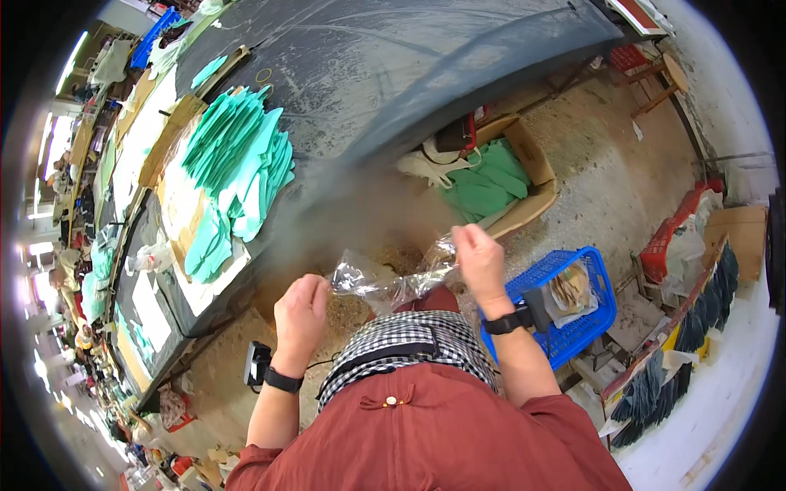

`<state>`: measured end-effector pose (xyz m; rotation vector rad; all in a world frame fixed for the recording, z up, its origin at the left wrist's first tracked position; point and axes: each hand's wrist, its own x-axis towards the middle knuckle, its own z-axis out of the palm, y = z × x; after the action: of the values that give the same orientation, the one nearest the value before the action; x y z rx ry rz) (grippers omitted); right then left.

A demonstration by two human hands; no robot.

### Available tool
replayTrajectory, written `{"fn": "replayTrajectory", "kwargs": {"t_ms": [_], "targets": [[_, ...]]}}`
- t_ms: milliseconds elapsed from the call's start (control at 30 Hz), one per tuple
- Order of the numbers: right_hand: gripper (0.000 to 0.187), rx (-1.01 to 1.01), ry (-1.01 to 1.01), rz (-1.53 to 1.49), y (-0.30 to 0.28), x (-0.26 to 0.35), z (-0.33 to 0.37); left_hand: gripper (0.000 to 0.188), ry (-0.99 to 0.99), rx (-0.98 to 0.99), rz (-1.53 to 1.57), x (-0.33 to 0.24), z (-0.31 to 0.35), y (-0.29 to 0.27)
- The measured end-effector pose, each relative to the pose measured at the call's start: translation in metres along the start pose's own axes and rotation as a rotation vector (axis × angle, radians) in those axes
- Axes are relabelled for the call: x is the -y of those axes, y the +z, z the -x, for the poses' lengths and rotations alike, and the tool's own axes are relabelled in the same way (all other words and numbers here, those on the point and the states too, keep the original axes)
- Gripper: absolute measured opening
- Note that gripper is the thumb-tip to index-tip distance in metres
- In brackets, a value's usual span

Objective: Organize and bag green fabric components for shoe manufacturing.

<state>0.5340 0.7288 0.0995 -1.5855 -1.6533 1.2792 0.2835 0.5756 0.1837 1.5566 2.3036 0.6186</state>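
Observation:
A clear, shiny plastic bag [379, 282] is stretched between my two hands in front of my waist. My left hand [300, 315] pinches one end of it, fingers closed. The other end, a little higher, is gripped by the closed fingers of my right hand [480, 263]. The bag looks thin and crinkled, and I cannot make out anything inside it. Each wrist wears a black band with a small dark device. To the left, a fanned pile of green glove-shaped pieces [237, 164] lies on the dark worktable [344, 90].
Beneath the table edge stands a cardboard box [536, 164] of green pieces. A blue plastic basket [602, 282] with a packed clear bag sits by my right forearm. Farther right are a red crate [667, 237] and hanging dark gloves [651, 393]. A wooden stool [673, 74] stands at the far right.

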Motion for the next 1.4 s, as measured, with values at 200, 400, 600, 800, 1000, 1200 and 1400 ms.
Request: {"fn": "replayTrajectory", "kwargs": {"t_ms": [200,400,600,800,1000,1200,1400], "targets": [[0.024,0.036,0.084,-0.238,-0.013,-0.041,0.001,0.016,-0.621,0.044,0.892,-0.001,-0.006,0.006],[0.045,-0.081,-0.368,-0.056,-0.019,0.060,0.009,0.008,-0.440,0.080,0.709,-0.014,-0.012,0.011],[0.025,0.331,-0.737,0.234,0.014,0.075,0.019,0.009,-0.101,0.015,0.477,-0.045,-0.012,0.012],[0.030,0.269,-0.646,0.215,0.027,0.076,0.046,0.010,0.022,0.066,0.421,-0.060,0.002,0.017],[0.011,0.341,-0.506,0.167,0.033,0.071,0.043,0.009,0.088,0.065,0.411,-0.049,0.011,0.017],[0.008,0.388,-0.360,0.099,0.039,0.073,0.040,0.012,0.184,0.226,0.500,-0.051,0.001,0.007],[0.008,0.386,-0.203,-0.066,0.039,0.075,0.015,0.025,0.241,0.299,0.599,-0.028,-0.018,-0.005]]}}
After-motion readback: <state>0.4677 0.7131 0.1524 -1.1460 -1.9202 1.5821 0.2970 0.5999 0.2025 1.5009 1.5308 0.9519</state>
